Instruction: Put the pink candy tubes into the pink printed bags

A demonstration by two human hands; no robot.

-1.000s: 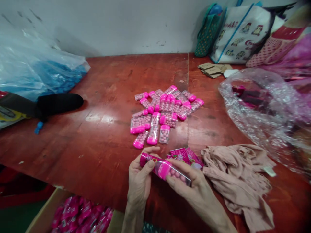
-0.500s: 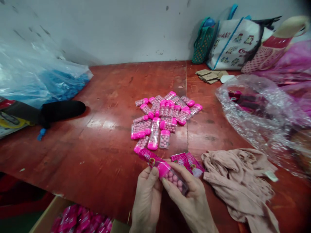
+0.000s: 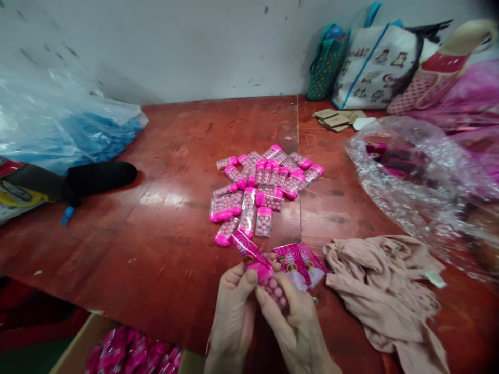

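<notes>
Now my left hand (image 3: 234, 306) and right hand (image 3: 292, 322) both grip one candy tube (image 3: 273, 285) just above the counter (image 3: 156, 249) edge, its pink cap going into a sleeve (image 3: 247, 246). Next, I judge, the tube needs a straight push, the sleeve's mouth kept wide

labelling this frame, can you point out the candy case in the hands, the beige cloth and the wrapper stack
candy case (image 3: 276, 291), head view, clear body with pink balls
beige cloth (image 3: 385, 283), head view, middle of the crumpled folds
wrapper stack (image 3: 298, 259), head view, top printed wrapper
</notes>
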